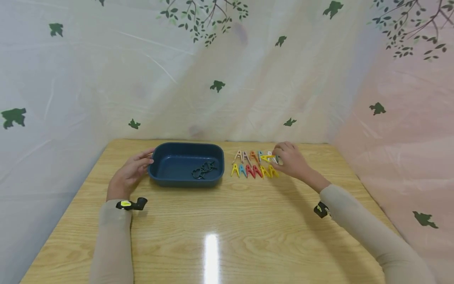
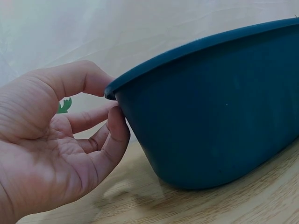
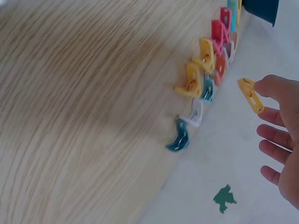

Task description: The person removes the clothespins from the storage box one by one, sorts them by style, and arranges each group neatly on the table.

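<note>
My left hand [image 1: 129, 173] is at the left end of a dark blue plastic basin [image 1: 184, 184], gripping its rim with bent fingers. In the left wrist view, the fingers [image 2: 119, 130] curl below the lip of the basin's wall [image 2: 210, 112]. Some dark, loop-shaped items [image 1: 203, 170] lie inside, toward its right end. On the other side, my right hand [image 1: 291, 161] pinches a yellow clothespin [image 3: 251, 95] between thumb and index finger, raised over the back row. Its other fingers are spread loosely. Two rows of colourful clothespins [image 1: 253, 170] lie right of the basin.
The wooden table [image 1: 170, 236] ends at a pale curtain [image 1: 248, 114] printed with leaves. In the right wrist view, a white clothespin [image 3: 196, 113] and a teal clothespin [image 3: 178, 136] lie at one end of the rows, near the table's edge.
</note>
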Available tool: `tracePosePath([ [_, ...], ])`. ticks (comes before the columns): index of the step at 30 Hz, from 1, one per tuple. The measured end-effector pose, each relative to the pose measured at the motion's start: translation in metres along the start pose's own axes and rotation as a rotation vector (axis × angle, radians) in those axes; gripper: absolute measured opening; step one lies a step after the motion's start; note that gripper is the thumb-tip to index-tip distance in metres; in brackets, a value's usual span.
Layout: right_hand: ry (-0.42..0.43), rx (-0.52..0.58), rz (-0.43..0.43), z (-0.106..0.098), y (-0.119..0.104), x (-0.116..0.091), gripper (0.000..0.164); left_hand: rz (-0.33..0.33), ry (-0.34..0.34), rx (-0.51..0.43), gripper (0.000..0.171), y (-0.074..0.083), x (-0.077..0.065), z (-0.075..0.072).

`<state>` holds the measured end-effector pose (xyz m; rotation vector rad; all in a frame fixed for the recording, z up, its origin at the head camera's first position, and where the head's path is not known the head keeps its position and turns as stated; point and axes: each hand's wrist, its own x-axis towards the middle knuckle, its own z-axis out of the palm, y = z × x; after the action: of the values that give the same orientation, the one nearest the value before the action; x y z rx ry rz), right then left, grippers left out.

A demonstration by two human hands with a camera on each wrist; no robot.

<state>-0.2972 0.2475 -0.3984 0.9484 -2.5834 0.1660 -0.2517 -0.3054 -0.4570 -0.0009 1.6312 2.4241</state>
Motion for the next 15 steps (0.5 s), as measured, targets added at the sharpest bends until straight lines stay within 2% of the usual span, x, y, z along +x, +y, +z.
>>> tracePosePath([
  [9,-0.040,-0.023,0.042,-0.003,0.020,-0.020,0.030,-0.013,0.016,0.042,0.062,0.000,-0.001,0.001],
  [15,-0.067,-0.040,0.071,-0.004,0.029,-0.029,0.030,-0.011,0.019,0.030,0.059,-0.001,-0.002,0.001],
])
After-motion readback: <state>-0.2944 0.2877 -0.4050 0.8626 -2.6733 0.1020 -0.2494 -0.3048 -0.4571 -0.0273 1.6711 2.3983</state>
